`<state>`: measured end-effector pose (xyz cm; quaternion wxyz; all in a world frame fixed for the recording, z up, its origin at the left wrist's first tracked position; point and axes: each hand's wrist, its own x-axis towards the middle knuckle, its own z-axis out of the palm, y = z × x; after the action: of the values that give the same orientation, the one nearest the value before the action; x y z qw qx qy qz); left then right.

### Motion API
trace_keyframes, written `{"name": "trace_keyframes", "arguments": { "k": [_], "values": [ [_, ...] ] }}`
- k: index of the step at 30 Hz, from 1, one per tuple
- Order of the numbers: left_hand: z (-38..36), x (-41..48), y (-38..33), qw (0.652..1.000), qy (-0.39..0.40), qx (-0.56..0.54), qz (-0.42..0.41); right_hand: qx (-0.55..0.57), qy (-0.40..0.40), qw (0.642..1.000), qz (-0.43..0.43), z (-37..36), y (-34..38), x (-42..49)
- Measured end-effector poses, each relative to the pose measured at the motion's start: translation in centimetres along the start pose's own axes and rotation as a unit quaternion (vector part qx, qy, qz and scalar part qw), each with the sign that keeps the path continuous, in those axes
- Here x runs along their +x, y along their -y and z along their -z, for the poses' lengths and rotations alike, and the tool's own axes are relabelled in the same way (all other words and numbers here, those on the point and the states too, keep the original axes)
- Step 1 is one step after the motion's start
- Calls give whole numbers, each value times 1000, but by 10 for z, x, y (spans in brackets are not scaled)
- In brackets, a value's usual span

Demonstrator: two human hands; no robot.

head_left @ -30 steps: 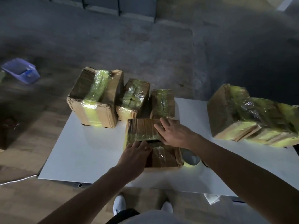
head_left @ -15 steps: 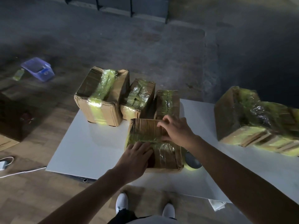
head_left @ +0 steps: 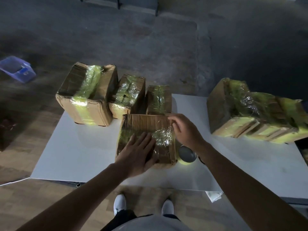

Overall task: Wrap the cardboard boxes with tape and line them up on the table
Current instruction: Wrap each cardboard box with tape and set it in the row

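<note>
Head view, looking down: brown creased cardboard box [head_left: 143, 124] flat on the white rectangular tabletop [head_left: 75, 147], directly ahead, near side close to the table's front edge. Crumpled clear tape band [head_left: 162, 136] across the lid from left to right, tinted yellow-green toward the left. Left hand [head_left: 138, 152] laid flat on the lid, fingers straight and together, pressing near the band, gripping nothing. Right hand [head_left: 185, 130] at the box's far right corner, fingers bent, tips on the tape at its turn over the side; pinching or merely smoothing, cannot tell. Grey round tape roll [head_left: 185, 154], apparently, on the table just beside the box's right wall, under the right wrist. Beyond, side by side along the far edge: large taped box [head_left: 86, 95], medium taped box [head_left: 127, 95], small taped box [head_left: 159, 100], the last just behind the worked box, touching or nearly so. Bare white surface right of that, then, well apart, a slumped heap of taped boxes [head_left: 250, 114]. Probably the last pressing-down before lining up. Next slot in the row: beyond the box and to its right, so a short push away and rightward. Right hand nearer that slot; left hand better placed behind the box for pushing. Worth watching: the roll beside the right wall, and any nudge to the small box.
</note>
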<state>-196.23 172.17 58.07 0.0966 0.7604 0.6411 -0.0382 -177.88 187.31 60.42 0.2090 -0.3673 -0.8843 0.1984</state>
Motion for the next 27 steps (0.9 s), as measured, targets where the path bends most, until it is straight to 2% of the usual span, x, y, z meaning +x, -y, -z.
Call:
{"name": "trace_keyframes", "arguments": {
  "k": [2, 3, 5, 7, 11, 13, 16, 18, 20, 24, 27],
  "values": [
    [4, 4, -3, 1000, 2, 3, -5, 6, -61, 992, -108, 0, -13, -13],
    [5, 6, -7, 1000, 6, -1, -7, 8, -56, 982, -179, -1, -20, -21],
    [4, 10, -15, 1000, 14, -10, -9, -19, 28, 956, -292, -6, -37, -40],
    [2, 12, -22, 1000, 16, -4, -2, -78, 119, 932, -333, -12, -52, -60],
    [-1, 12, -25, 1000, -9, 27, -1, -91, 177, 896, -396, -26, -68, -83],
    [1, 10, -24, 999, -40, 26, -18, -95, 182, 894, -398, -32, -73, -86],
    [7, 7, -19, 999, -40, 10, -22, -80, 165, 896, -403, -31, -78, -82],
    [13, 8, -21, 996, -52, -78, 10, -39, 125, 904, -408, -24, -77, -75],
    [20, 11, -26, 977, -107, -174, 59, 1, 78, 917, -390, -10, -72, -66],
    [36, 26, -33, 914, -185, -331, 146, 132, -55, 935, -325, 28, -52, -48],
    [58, 38, -34, 818, -154, -514, 207, 192, -112, 948, -229, 49, -32, -39]
  ]
}}
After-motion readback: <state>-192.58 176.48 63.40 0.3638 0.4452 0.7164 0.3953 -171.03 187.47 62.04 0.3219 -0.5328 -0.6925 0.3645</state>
